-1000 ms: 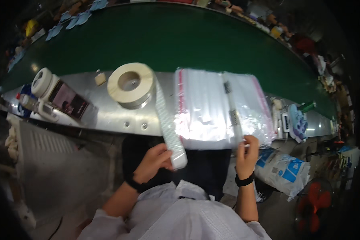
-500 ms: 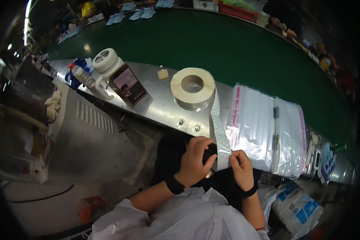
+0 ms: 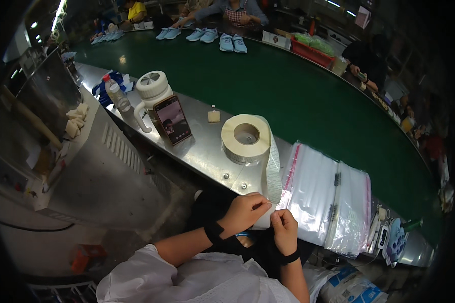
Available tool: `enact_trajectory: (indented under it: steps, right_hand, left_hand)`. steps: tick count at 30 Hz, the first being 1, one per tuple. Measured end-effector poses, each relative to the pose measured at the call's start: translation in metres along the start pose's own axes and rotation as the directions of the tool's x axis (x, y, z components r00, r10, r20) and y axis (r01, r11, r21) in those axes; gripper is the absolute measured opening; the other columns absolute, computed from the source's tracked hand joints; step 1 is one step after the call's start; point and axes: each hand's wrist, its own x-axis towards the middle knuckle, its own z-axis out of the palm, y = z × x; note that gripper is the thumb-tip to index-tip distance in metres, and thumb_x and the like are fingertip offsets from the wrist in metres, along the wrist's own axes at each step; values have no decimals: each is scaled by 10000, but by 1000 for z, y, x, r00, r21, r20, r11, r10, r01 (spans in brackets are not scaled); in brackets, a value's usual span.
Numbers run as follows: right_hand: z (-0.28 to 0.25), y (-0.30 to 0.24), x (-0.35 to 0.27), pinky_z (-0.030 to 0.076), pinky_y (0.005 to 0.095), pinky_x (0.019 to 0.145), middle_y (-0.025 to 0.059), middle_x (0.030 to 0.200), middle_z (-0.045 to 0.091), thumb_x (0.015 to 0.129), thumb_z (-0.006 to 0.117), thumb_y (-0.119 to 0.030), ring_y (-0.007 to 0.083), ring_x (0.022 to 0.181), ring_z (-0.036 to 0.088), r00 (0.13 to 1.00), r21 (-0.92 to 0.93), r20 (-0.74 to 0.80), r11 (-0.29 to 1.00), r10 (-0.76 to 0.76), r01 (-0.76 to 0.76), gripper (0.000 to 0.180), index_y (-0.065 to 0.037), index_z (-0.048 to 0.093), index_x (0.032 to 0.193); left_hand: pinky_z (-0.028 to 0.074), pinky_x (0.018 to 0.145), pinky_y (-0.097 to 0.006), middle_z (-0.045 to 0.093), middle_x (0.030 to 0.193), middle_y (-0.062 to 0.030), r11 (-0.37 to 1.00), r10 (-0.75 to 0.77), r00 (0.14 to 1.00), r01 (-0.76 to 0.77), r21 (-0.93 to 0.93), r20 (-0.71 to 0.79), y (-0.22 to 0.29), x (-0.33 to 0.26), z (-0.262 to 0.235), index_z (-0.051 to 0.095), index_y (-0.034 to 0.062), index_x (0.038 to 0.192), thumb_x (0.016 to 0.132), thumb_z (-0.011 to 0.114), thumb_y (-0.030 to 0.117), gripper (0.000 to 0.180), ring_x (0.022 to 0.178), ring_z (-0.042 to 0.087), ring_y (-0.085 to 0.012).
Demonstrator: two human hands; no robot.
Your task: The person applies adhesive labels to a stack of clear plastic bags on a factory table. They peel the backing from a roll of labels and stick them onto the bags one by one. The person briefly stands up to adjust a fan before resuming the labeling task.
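Note:
A wide roll of labels lies flat on the metal ledge, its hollow core facing up. From its right side a label strip with fine print runs down toward me. My left hand pinches near the strip's lower end, thumb and forefinger together. Close beside it on the right, my right hand is closed in a pinch at the strip's end. The exact spot where the fingertips meet the strip is partly covered. To the right of the strip lies a stack of clear plastic bags with pink edges.
A phone leans on a white jug, with bottles behind. Past the ledge runs a green conveyor belt; pale blue shoes stand along its far side, where other people sit. A metal cabinet stands left.
My view has tilted up, bringing more of the far side in. My left hand, spread beside the strip before, now pinches at it; both hands are closer together.

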Motion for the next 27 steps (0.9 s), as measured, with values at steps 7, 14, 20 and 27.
enact_trajectory:
  steps: [7, 14, 20, 27]
  right_hand:
    - [-43, 2, -3, 410, 283, 578, 62, 704, 548, 839, 588, -126, 137, 645, 509, 986, -292, -145, 956, -80, 35, 154, 8, 537, 783]
    - [-58, 24, 31, 413, 406, 690, 120, 848, 521, 670, 711, -180, 325, 819, 491, 881, -904, -198, 427, -430, 5, 232, -46, 544, 757]
    - [-84, 43, 23, 390, 401, 673, 115, 799, 517, 726, 662, -134, 301, 789, 489, 838, -585, -480, 806, -259, -86, 180, -41, 508, 723]
    - [-57, 41, 40, 391, 422, 685, 120, 797, 518, 717, 646, -159, 324, 783, 491, 810, -827, -346, 561, -474, -25, 158, -47, 535, 712]
  left_hand:
    - [455, 814, -342, 629, 944, -79, 844, 438, 893, -448, 295, 105, 11, 18, 1, 653, 52, 875, 783, 624, 137, 128, 988, 553, -266]
    - [346, 956, -451, 560, 1154, -90, 710, 250, 829, -509, 487, 500, -15, 7, 47, 599, 16, 1015, 826, 551, 419, 447, 1185, 438, -275]
    - [342, 969, -450, 573, 1157, -103, 773, 204, 827, -464, 432, 523, -13, 13, 40, 594, 36, 1048, 846, 549, 362, 386, 1169, 464, -272]
    - [424, 776, -374, 601, 871, -107, 897, 134, 857, -319, 307, 498, -8, 25, 33, 591, 40, 909, 847, 564, 300, 269, 834, 570, -273]
